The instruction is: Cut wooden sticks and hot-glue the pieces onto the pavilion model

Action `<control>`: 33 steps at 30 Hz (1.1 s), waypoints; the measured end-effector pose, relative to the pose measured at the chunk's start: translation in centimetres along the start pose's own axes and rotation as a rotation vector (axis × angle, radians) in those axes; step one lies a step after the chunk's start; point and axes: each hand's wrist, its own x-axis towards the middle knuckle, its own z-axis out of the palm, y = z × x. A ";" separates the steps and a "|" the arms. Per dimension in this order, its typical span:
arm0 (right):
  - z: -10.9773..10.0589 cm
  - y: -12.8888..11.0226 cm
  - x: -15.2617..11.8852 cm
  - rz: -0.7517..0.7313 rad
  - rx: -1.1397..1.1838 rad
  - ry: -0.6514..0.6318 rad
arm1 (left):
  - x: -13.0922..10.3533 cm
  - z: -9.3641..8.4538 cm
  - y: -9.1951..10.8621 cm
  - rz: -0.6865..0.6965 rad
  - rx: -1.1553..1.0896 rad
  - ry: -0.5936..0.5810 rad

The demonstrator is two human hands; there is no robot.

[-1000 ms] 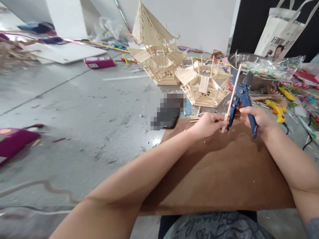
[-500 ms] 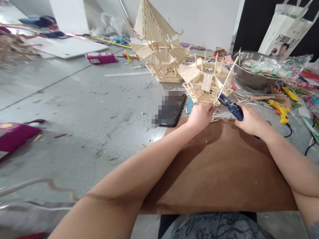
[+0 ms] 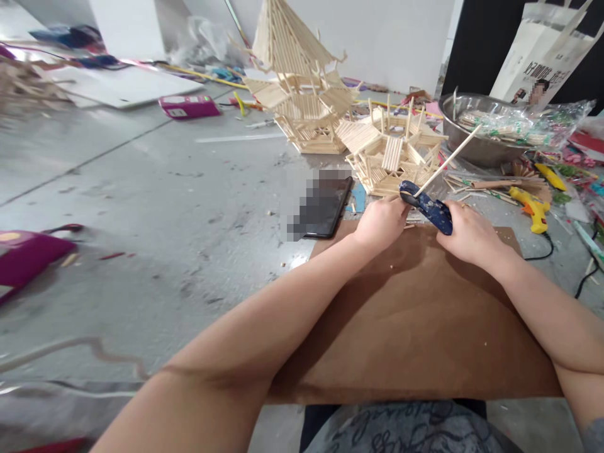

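My right hand [image 3: 472,231] is closed round the handles of a dark blue, paint-specked cutter that looks like hand shears [image 3: 430,211]. The cutter's head points left and touches a thin wooden stick [image 3: 448,160], which slants up to the right. My left hand [image 3: 383,221] pinches the stick's lower end right beside the cutter head; its fingertips are partly hidden. Just beyond both hands stands a low wooden stick structure [image 3: 394,151] with upright posts. Behind it to the left rises a taller stick pagoda [image 3: 302,94] with a pointed roof.
A brown board [image 3: 415,327] lies in front of me. Left of my hands is a dark phone [image 3: 330,211]. On the right are a yellow glue gun [image 3: 531,207] with a black cord and a metal bowl [image 3: 472,148] of bagged sticks. Purple boxes [image 3: 189,107] lie on the floor.
The stick has tipped from steep to a lower slant to the right. The cutter has shifted slightly left, its head now across the stick next to my left fingers.
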 end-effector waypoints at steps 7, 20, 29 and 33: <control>0.1 0.1 0.0 -0.002 -0.005 0.016 | 0.0 0.2 -0.2 0.018 -0.009 0.018; -0.1 0.0 0.0 0.032 -0.032 -0.012 | 0.0 0.1 -0.1 0.016 -0.070 0.005; 0.0 -0.1 0.0 0.032 -0.055 -0.025 | 0.0 -0.1 0.1 0.003 -0.046 -0.070; 0.2 -0.1 0.0 0.033 -0.063 -0.033 | -0.1 0.1 0.0 0.008 -0.056 -0.059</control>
